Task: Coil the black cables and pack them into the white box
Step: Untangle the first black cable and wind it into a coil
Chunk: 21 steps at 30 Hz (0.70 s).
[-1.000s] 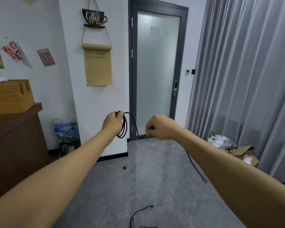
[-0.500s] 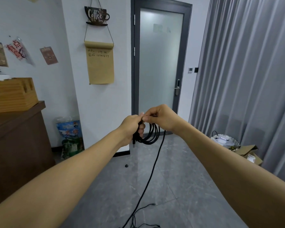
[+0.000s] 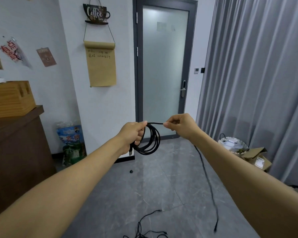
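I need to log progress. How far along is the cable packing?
Early. Done: a few loops of one cable sit gripped in the left hand. In hand: the right hand pinches its next stretch; its tail still hangs. Left: more cables on the floor; no white box in view.

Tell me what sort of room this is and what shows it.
Probably a small office or café back room: a frosted glass door with an electronic lock, a "Coffee time" sign over a hanging kraft-paper note roll, and full-length grey curtains.

White walls (image 3: 110, 103), a frosted glass door (image 3: 163, 69) at twelve o'clock, grey curtains (image 3: 258, 74) at two, a brown cabinet (image 3: 15, 152) at nine, grey tiled floor (image 3: 155, 189).
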Available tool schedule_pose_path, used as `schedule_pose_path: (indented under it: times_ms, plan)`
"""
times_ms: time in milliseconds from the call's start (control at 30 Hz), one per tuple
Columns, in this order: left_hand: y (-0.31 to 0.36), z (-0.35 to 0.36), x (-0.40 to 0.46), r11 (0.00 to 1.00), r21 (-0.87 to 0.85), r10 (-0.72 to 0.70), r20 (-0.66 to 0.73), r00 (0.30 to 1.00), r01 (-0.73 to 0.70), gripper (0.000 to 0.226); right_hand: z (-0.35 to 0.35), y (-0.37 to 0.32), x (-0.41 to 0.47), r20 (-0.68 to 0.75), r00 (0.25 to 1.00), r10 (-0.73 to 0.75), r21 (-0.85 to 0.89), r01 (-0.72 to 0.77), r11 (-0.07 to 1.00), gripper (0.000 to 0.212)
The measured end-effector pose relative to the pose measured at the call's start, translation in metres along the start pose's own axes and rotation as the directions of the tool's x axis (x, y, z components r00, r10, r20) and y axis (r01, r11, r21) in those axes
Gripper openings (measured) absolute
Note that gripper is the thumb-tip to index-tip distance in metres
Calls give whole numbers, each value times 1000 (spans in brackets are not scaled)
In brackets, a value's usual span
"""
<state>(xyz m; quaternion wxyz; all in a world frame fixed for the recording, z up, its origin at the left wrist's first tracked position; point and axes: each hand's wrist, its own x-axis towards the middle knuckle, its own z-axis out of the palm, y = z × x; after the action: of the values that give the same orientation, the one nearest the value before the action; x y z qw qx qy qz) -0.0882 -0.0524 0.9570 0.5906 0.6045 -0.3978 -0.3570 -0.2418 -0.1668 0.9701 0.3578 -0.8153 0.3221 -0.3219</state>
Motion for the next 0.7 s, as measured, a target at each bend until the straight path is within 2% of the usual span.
schedule_pose_path:
  times_ms: [267, 533, 600, 700]
  plan:
    - [0, -18, 12, 995, -96, 10, -227, 974, -33, 35, -17, 20, 1, -103, 994, 26, -91, -36, 995, 13]
    - [-5, -59, 26, 988, -152, -38, -482, 875, -41, 31, -27, 45, -5, -229, 971, 66, -89, -88, 992, 14]
    - [-6, -61, 29, 995, -87, -11, -526, 850, -41, 32, -23, 42, -3, -225, 973, 42, -176, -83, 981, 12]
    - [-9, -59, 32, 972, 232, 172, -555, 814, -47, 36, -12, 26, -1, -130, 991, -44, -464, -22, 886, 13]
